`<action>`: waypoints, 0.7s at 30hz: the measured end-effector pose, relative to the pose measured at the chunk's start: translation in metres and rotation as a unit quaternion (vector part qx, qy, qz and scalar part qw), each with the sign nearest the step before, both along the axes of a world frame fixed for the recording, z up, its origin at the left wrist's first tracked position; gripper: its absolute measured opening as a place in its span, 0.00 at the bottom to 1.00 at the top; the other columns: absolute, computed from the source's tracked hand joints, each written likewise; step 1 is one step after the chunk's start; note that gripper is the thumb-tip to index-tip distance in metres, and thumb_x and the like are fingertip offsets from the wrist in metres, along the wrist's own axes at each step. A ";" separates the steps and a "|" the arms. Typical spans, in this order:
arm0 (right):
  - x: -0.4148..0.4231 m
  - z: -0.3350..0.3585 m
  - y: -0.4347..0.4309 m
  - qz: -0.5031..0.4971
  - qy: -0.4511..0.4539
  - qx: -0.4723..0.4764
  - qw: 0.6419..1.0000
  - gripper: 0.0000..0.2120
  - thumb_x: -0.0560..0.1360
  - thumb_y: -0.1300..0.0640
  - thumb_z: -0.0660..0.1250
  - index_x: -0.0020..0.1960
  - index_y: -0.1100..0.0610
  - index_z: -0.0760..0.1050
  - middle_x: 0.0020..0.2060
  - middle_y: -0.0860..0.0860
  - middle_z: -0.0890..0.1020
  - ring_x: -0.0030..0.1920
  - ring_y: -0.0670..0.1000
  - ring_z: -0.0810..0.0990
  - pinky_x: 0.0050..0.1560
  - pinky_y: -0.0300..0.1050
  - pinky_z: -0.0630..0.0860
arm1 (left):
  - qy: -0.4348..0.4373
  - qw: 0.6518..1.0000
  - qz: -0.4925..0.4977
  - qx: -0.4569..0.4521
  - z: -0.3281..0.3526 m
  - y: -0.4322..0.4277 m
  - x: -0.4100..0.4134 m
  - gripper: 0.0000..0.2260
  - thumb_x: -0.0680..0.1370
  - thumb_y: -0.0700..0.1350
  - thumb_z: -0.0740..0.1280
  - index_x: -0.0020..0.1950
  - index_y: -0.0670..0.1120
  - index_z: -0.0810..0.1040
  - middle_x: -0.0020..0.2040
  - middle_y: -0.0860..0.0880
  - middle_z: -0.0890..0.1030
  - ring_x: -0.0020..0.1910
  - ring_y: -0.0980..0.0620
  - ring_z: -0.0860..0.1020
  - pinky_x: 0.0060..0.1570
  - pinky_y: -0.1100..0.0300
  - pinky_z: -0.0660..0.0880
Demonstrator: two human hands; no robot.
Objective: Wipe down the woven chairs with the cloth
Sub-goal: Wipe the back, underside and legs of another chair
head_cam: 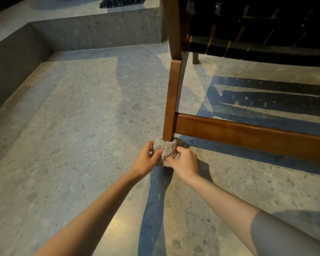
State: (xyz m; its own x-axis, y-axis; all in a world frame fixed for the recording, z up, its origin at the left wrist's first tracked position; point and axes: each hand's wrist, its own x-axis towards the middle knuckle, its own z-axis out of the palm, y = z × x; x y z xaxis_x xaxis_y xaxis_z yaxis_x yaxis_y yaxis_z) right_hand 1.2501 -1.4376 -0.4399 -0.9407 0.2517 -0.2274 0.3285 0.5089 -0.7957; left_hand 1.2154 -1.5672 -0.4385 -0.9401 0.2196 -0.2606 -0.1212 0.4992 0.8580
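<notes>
Single view, head-worn, wide-angle. Looks forward and steeply down along both outstretched forearms. Left hand [145, 159] and right hand [185, 161] grip cloth [164, 148] just below frame centre, nearest things to lens after forearms. Floor [72, 126] fills most of frame. Chair leg [171, 100] runs from centre up to top edge. Woven seat [257, 34] cropped by top and right edges. Raised ledge [92, 30] crosses upper left, farther off.

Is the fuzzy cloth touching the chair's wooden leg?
Touching. The head view shows the cloth bunched against the foot of the chair leg with no gap, while the left hand and right hand pinch it from either side.
</notes>
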 end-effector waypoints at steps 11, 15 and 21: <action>-0.009 0.100 0.027 -0.015 0.082 -0.004 0.997 0.04 0.72 0.54 0.72 0.46 0.53 0.82 0.39 0.48 0.84 0.42 0.46 0.81 0.34 0.35 0.70 | 0.123 0.987 0.082 0.056 0.100 0.033 -0.008 0.10 0.78 0.40 0.66 0.58 0.47 0.70 0.48 0.53 0.73 0.48 0.53 0.76 0.42 0.60 0.78; -0.021 0.156 0.034 -0.043 0.175 -0.023 0.983 0.10 0.73 0.57 0.70 0.55 0.54 0.80 0.44 0.47 0.81 0.46 0.44 0.78 0.33 0.24 0.67 | 0.166 0.975 0.084 0.121 0.164 0.051 -0.025 0.16 0.78 0.40 0.65 0.65 0.42 0.68 0.56 0.50 0.71 0.45 0.58 0.74 0.37 0.66 0.77; -0.039 0.228 0.041 -0.084 0.302 0.045 0.949 0.21 0.75 0.57 0.68 0.67 0.56 0.73 0.61 0.51 0.78 0.62 0.50 0.74 0.54 0.32 0.66 | 0.204 0.947 0.111 0.221 0.232 0.069 -0.045 0.13 0.78 0.41 0.66 0.60 0.46 0.65 0.52 0.53 0.71 0.49 0.58 0.74 0.43 0.65 0.76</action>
State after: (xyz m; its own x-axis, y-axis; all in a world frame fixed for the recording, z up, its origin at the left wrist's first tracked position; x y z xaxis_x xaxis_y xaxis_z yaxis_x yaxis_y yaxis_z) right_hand 1.2115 -1.3961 -0.2121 -0.8382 0.4019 0.3687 -0.0906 0.5640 -0.8208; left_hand 1.1705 -1.4979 -0.2061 -0.9785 0.0068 0.2061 0.2060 0.0806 0.9752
